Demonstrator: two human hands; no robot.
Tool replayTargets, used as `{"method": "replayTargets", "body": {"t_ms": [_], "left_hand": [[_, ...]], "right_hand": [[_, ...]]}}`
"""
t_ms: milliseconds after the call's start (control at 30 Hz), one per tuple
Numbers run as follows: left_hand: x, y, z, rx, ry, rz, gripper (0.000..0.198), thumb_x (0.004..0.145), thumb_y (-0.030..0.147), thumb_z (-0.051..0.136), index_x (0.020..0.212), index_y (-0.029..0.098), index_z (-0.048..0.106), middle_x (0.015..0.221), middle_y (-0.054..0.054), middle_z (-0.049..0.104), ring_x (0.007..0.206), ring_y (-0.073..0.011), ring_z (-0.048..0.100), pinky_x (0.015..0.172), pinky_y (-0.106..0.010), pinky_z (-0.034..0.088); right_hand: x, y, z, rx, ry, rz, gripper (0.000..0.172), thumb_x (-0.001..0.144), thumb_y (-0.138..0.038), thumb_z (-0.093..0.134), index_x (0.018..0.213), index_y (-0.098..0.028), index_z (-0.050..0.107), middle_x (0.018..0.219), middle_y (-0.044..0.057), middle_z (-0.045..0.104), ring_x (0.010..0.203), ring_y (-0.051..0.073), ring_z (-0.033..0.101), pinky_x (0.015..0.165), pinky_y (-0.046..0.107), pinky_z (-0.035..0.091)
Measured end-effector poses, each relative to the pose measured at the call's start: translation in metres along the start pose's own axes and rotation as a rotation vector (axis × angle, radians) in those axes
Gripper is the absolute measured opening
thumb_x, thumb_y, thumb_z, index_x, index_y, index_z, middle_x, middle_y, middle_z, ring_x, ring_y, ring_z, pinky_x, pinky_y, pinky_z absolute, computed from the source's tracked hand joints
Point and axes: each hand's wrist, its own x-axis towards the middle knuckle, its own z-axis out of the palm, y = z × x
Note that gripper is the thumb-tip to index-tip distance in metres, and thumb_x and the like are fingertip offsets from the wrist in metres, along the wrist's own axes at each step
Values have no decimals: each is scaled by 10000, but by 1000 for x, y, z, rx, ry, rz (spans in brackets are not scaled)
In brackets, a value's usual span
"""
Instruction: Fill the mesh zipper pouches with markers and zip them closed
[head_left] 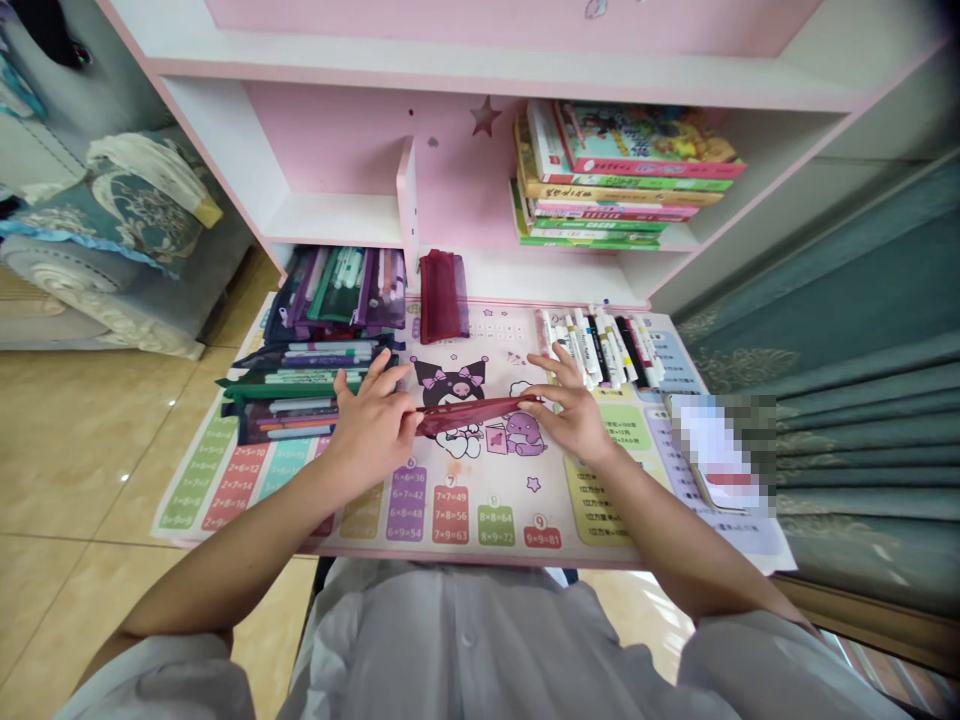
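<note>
A dark red mesh pouch point(472, 412) is stretched between my two hands over the middle of the desk mat. My left hand point(377, 415) pinches its left end, the other fingers spread upward. At its right end, my right hand point(566, 405) grips the edge between thumb and finger. The pouch looks flat and thin, and I cannot see anything inside it. Another dark red mesh pouch point(444, 297) lies beyond it, against the shelf. Several loose markers point(600, 348) rest in a row past my right hand.
Filled mesh pouches point(341, 285) are piled at the back left, with more pen-filled pouches point(292, 395) beside my left hand. A phone point(709, 450) lies at the right edge of the printed desk mat point(480, 530). Stacked books point(615, 180) occupy the pink shelf.
</note>
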Motion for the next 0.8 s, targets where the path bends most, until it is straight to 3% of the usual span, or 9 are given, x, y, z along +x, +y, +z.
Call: {"method": "replayTargets", "body": {"t_ms": [800], "left_hand": [[-6,-10,-9,0,-3,-57,235,889,214,528,687,181,642,1417,-131,578,1452,-411,349,1048,-823,225]], "right_hand": [[2,1,0,4,21,-9,103,856,-359,706,824,-276,758,1358,56,629,1503,342,285,1181,639,330]]}}
